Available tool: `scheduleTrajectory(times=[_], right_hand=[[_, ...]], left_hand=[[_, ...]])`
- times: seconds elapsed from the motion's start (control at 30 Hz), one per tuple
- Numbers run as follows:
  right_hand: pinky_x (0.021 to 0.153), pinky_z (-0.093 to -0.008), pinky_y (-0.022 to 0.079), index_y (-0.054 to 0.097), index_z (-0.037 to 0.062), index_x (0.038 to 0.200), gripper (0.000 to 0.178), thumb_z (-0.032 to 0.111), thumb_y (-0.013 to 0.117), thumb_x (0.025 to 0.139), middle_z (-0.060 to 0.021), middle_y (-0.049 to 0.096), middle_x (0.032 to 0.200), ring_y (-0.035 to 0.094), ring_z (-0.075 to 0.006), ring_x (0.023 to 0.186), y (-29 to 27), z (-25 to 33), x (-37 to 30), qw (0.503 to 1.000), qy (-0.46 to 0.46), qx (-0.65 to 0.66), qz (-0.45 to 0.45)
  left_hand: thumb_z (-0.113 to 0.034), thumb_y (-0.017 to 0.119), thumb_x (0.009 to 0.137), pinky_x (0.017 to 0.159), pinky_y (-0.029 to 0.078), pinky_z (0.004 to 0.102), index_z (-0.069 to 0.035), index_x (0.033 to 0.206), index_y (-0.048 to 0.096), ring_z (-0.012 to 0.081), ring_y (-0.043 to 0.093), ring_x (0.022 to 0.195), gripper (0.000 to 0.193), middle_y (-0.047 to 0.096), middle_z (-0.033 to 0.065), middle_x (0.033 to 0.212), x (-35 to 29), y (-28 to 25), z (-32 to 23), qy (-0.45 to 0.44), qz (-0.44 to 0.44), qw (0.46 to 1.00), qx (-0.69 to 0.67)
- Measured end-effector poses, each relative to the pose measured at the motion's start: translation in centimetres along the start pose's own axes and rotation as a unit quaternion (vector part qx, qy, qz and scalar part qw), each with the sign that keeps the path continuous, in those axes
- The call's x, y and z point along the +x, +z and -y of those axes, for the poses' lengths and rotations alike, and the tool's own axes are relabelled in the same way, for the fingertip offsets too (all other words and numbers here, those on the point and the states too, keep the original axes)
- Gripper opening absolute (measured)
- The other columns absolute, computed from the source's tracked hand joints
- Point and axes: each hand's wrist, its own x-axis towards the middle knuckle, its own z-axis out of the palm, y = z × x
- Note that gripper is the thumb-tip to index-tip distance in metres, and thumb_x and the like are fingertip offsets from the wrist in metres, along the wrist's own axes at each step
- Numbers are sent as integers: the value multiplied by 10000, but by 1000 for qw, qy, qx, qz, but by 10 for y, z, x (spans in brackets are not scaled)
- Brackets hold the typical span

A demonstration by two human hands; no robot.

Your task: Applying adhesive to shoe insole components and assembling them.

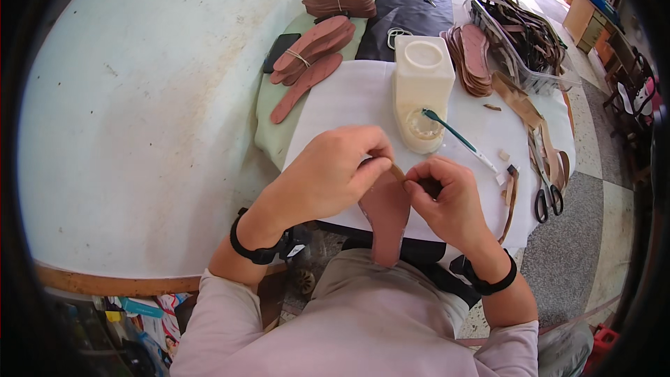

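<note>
While the left hand point(331, 167) and right hand point(452, 199) pinch the pink insole point(388, 211) at its far rim, over the worktop's point(269, 120) near edge, uneven finger pressure could pucker the brown strip point(398, 172) there.

Insole point(388, 213) glowing dusty red-brown, strip point(398, 170) tan! Paper point(335, 101) white, bottle point(424, 77) creamy, brush point(457, 137) green running into white. Wristbands point(254, 255) black. Cloth point(273, 108) pale green, floor point(567, 251) speckled grey and cream.

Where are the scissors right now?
In the head view, the scissors lie at the table's right edge, beside tan strips, right of the right hand.
</note>
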Motion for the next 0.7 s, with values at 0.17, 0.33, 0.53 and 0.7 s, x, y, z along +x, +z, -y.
scheduleTrajectory(times=[0.17,0.33,0.53,0.7], right_hand=[[618,-324,502,704,-17,893,82,-11,738,819,-123,675,789,632,-208,696,4,4,2,1000,-30,-10,0],[648,-319,506,700,-14,899,69,-5,744,846,-118,686,798,641,-193,728,2,4,0,1000,-25,-6,12],[710,-263,519,648,-13,943,35,-27,677,956,-32,674,840,616,-80,797,-9,13,1,984,87,133,77],[781,-233,528,638,-14,954,34,-21,657,982,-8,667,892,609,-61,815,-17,19,2,958,122,236,112]], left_hand=[[-100,696,905,777,521,429,16,917,690,373,634,865,117,678,156,865,7,3,-8,74,41,990,113],[-95,697,907,752,512,438,16,886,679,363,633,849,114,663,155,845,4,6,-3,89,59,985,137],[-99,693,918,722,490,420,17,872,663,348,604,797,129,632,140,808,3,-3,-1,90,67,989,97],[-98,686,940,714,476,395,10,873,643,338,583,770,134,618,144,811,-1,-11,-5,70,70,993,65]])
